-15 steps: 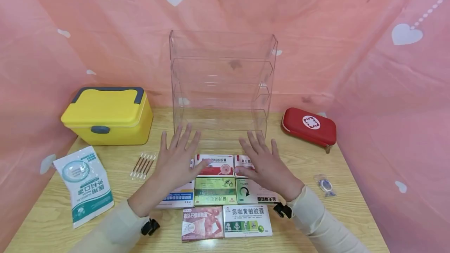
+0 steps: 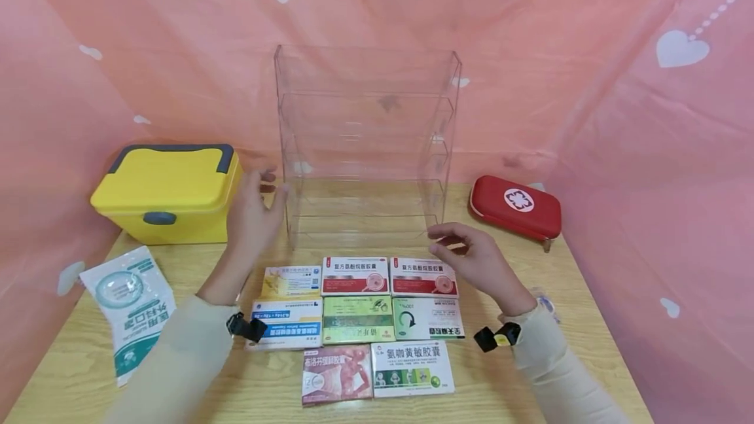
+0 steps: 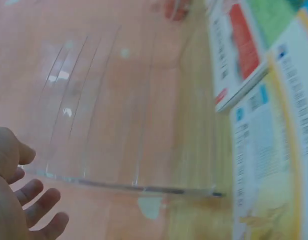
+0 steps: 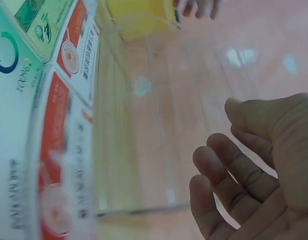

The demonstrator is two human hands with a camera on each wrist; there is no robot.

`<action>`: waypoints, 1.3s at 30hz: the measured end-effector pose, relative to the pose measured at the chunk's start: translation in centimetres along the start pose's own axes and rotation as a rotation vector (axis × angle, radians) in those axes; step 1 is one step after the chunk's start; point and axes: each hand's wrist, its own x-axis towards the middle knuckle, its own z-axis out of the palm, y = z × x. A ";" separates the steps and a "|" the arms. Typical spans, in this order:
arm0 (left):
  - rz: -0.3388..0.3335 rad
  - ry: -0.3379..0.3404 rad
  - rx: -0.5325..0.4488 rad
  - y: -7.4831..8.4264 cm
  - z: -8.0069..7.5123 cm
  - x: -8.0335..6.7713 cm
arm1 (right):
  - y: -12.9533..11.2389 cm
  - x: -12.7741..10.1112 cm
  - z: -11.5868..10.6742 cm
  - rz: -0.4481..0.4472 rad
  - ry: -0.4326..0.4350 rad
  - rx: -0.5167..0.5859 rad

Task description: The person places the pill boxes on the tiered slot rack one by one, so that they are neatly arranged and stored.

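Observation:
A clear plastic tiered rack [image 2: 366,239] stands against the back cloth. My left hand [image 2: 252,218] is at the rack's left side, thumb apart from loosely bent fingers, holding nothing; whether it touches the rack I cannot tell. Near the lower right corner of the rack is my right hand [image 2: 474,260], its fingers loosely curved and empty. In front of the rack several medicine boxes lie in rows, among them a red-and-white box [image 2: 356,276], a yellow box [image 2: 291,282], a green box [image 2: 359,319] and a pink box [image 2: 338,373].
A yellow lidded case [image 2: 171,188] stands at the left, with a white-and-teal mask packet [image 2: 129,306] before it. A red zipped case [image 2: 515,208] lies at the right. A small clear-wrapped item [image 2: 548,306] is partly hidden by the right wrist.
Both hands have moved from above the boxes, spread palm down, out to either side of the rack. The boxes are uncovered now; the left forearm hides the cotton swabs.

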 end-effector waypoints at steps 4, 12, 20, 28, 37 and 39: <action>-0.072 -0.015 -0.114 -1.0 0.2 1.6 | 3.3 -0.2 -0.1 0.147 0.012 0.081; -0.131 -0.066 -0.109 -1.9 1.0 2.3 | 8.1 -1.7 1.3 0.219 -0.100 -0.089; -0.126 -0.071 -0.070 -2.1 1.0 2.5 | 8.1 -2.0 1.6 0.181 -0.100 -0.168; -0.131 -0.080 -0.072 -2.3 1.2 2.5 | 8.4 -1.8 1.0 0.228 -0.115 -0.108; -0.130 -0.074 -0.073 -2.4 1.2 2.5 | 8.3 -1.6 1.0 0.158 0.065 -0.054; -0.132 -0.079 -0.070 -2.4 1.2 2.4 | 8.4 -1.8 1.1 0.142 0.100 -0.045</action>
